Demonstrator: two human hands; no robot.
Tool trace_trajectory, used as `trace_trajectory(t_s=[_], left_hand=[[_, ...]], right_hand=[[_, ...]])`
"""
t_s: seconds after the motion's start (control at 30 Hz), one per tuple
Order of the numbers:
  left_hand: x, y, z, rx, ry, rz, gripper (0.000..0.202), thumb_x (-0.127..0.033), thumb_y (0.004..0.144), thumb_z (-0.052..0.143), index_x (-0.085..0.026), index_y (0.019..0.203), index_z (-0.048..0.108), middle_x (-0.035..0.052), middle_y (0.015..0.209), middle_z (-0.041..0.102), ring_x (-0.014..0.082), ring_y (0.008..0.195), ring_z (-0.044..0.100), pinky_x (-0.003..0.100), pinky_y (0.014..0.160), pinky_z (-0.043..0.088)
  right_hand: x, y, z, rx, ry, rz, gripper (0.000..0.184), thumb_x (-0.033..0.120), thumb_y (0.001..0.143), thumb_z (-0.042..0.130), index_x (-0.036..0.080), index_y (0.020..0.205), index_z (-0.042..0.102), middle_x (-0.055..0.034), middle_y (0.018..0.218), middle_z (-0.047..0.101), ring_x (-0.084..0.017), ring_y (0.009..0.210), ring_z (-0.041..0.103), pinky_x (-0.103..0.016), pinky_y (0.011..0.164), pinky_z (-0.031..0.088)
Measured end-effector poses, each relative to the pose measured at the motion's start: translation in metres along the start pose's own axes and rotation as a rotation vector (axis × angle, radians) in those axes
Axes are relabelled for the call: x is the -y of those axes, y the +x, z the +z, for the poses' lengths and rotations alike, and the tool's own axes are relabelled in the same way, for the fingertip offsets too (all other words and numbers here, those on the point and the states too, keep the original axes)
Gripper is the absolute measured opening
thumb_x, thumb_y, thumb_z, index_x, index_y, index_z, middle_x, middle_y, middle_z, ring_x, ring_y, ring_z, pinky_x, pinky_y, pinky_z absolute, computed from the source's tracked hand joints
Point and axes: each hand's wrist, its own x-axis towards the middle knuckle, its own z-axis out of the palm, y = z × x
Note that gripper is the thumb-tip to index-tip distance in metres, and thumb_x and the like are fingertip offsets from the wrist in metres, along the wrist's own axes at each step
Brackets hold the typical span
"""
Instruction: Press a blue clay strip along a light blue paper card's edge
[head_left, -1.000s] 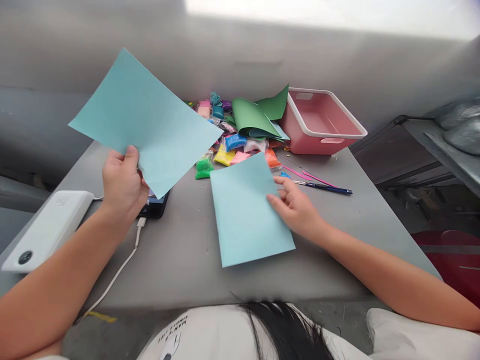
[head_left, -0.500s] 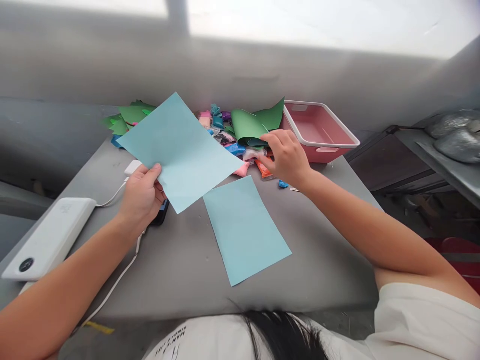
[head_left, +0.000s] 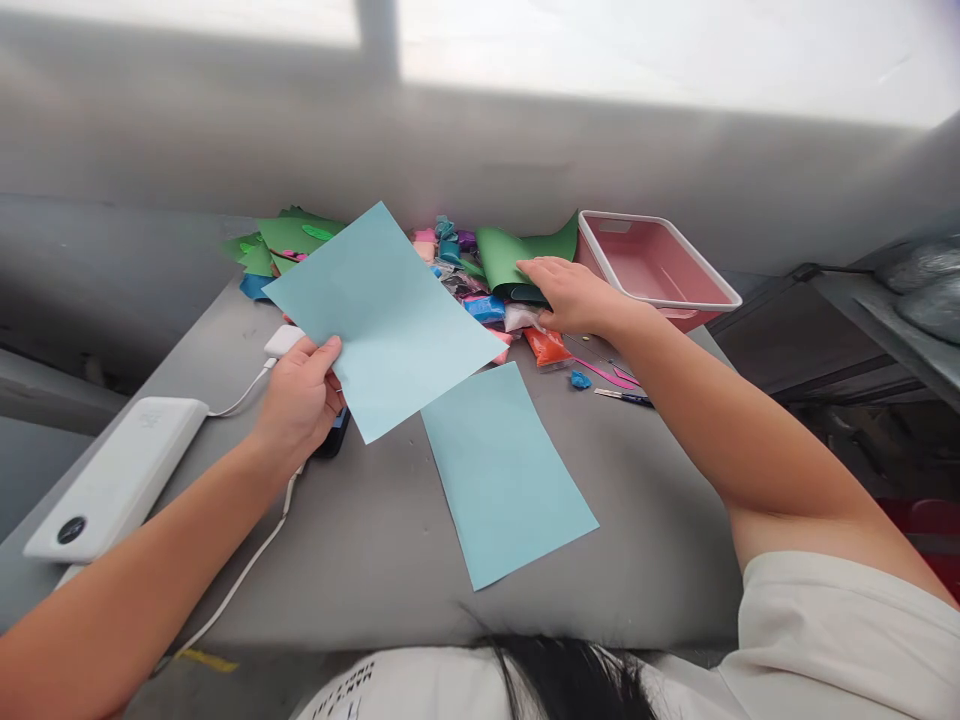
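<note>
My left hand (head_left: pixel 298 400) pinches the near corner of a light blue paper sheet (head_left: pixel 382 315) and holds it tilted above the grey table (head_left: pixel 360 530). A second light blue sheet (head_left: pixel 506 472) lies flat on the table in front of me. My right hand (head_left: pixel 568 295) reaches to the far side, fingers stretched out flat on a curled green sheet (head_left: pixel 517 262) beside a heap of small coloured packets (head_left: pixel 487 308).
A pink tub (head_left: pixel 652 265) with a white rim stands at the far right. More green paper (head_left: pixel 289 240) lies far left. A white power bank (head_left: pixel 112 480) with a cable and a dark phone (head_left: pixel 334 435) sit at the left. A pen (head_left: pixel 622 396) and an orange packet (head_left: pixel 547 347) lie under my right arm.
My right hand left the flat blue sheet and reached out to the green sheet at the back. My left hand lowered its blue sheet towards the table.
</note>
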Motion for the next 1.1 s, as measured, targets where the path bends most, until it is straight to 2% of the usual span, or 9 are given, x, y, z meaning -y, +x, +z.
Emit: trace_trajectory(t_s=[0.13, 0.27, 0.43, 0.53, 0.63, 0.77, 0.87, 1.0, 1.1], left_hand=[[0.000, 0.000, 0.000, 0.006, 0.003, -0.005, 0.013, -0.018, 0.096, 0.054, -0.018, 0.095, 0.067, 0.0032, 0.085, 0.072, 0.0136, 0.066, 0.065, 0.028, 0.065, 0.055], [0.000, 0.000, 0.001, 0.006, 0.009, -0.008, 0.012, -0.018, 0.095, 0.056, -0.019, 0.091, 0.066, 0.0025, 0.081, 0.071, 0.0137, 0.063, 0.063, 0.026, 0.055, 0.050], [0.000, 0.000, 0.002, 0.006, 0.016, -0.010, 0.007, -0.020, 0.091, 0.059, -0.020, 0.091, 0.066, 0.0032, 0.084, 0.072, 0.0174, 0.073, 0.069, 0.025, 0.055, 0.052], [-0.002, -0.001, 0.003, -0.001, 0.022, -0.025, 0.008, -0.021, 0.089, 0.060, -0.022, 0.092, 0.067, 0.0029, 0.086, 0.072, 0.0192, 0.077, 0.071, 0.028, 0.059, 0.057], [-0.003, -0.001, 0.005, -0.015, 0.027, -0.037, 0.010, -0.020, 0.088, 0.058, -0.023, 0.090, 0.068, 0.0033, 0.085, 0.073, 0.0204, 0.078, 0.072, 0.031, 0.061, 0.060], [-0.003, -0.002, 0.007, -0.017, 0.032, -0.048, 0.010, -0.018, 0.088, 0.057, -0.021, 0.089, 0.067, 0.0041, 0.082, 0.073, 0.0183, 0.072, 0.072, 0.028, 0.057, 0.059], [-0.001, -0.003, 0.006, 0.050, 0.049, -0.075, 0.010, -0.020, 0.085, 0.064, -0.020, 0.095, 0.066, 0.0041, 0.083, 0.074, 0.0150, 0.061, 0.068, 0.023, 0.049, 0.055], [0.001, -0.007, 0.006, 0.118, 0.089, -0.130, 0.026, -0.020, 0.077, 0.073, -0.019, 0.101, 0.065, 0.0063, 0.093, 0.075, 0.0174, 0.064, 0.070, 0.025, 0.048, 0.058], [0.002, -0.013, 0.009, 0.156, 0.122, -0.215, 0.025, -0.018, 0.075, 0.074, -0.018, 0.097, 0.063, 0.0071, 0.094, 0.075, 0.0212, 0.070, 0.073, 0.031, 0.052, 0.061]], right_hand=[[-0.001, -0.003, -0.006, 0.029, 0.035, 0.065, 0.084, 0.021, 0.079, 0.059, 0.010, 0.156, 0.028, -0.0188, 0.160, 0.035, -0.037, 0.148, 0.033, -0.053, 0.117, 0.037], [-0.009, -0.002, -0.005, 0.038, 0.048, 0.067, 0.083, 0.018, 0.078, 0.057, 0.013, 0.157, 0.029, -0.0167, 0.159, 0.039, -0.036, 0.146, 0.037, -0.052, 0.114, 0.042], [-0.016, 0.003, 0.000, 0.054, 0.011, 0.072, 0.085, 0.016, 0.076, 0.059, 0.014, 0.156, 0.031, -0.0158, 0.159, 0.040, -0.037, 0.143, 0.041, -0.051, 0.110, 0.045], [-0.017, 0.006, 0.001, 0.075, 0.019, 0.125, 0.079, 0.015, 0.078, 0.055, 0.013, 0.155, 0.034, -0.0165, 0.157, 0.043, -0.037, 0.140, 0.045, -0.050, 0.106, 0.048], [-0.017, 0.011, 0.003, 0.043, 0.036, 0.155, 0.071, 0.015, 0.083, 0.050, 0.015, 0.153, 0.038, -0.0167, 0.152, 0.049, -0.038, 0.130, 0.054, -0.048, 0.096, 0.052], [-0.017, 0.020, 0.008, -0.052, 0.002, 0.183, 0.051, 0.018, 0.090, 0.042, 0.018, 0.140, 0.055, -0.0168, 0.136, 0.064, -0.038, 0.114, 0.064, -0.050, 0.088, 0.053], [-0.019, 0.025, 0.006, -0.177, 0.005, 0.286, 0.044, 0.012, 0.092, 0.039, 0.016, 0.129, 0.064, -0.0166, 0.122, 0.071, -0.037, 0.108, 0.068, -0.049, 0.088, 0.051], [-0.019, 0.020, -0.012, -0.518, 0.098, 0.459, 0.046, 0.007, 0.095, 0.036, 0.009, 0.134, 0.060, -0.0179, 0.123, 0.070, -0.031, 0.117, 0.065, -0.045, 0.098, 0.047], [-0.002, 0.001, -0.031, -0.762, 0.232, 0.374, 0.045, 0.010, 0.099, 0.034, 0.011, 0.138, 0.056, -0.0155, 0.131, 0.067, -0.025, 0.128, 0.058, -0.044, 0.108, 0.042]])
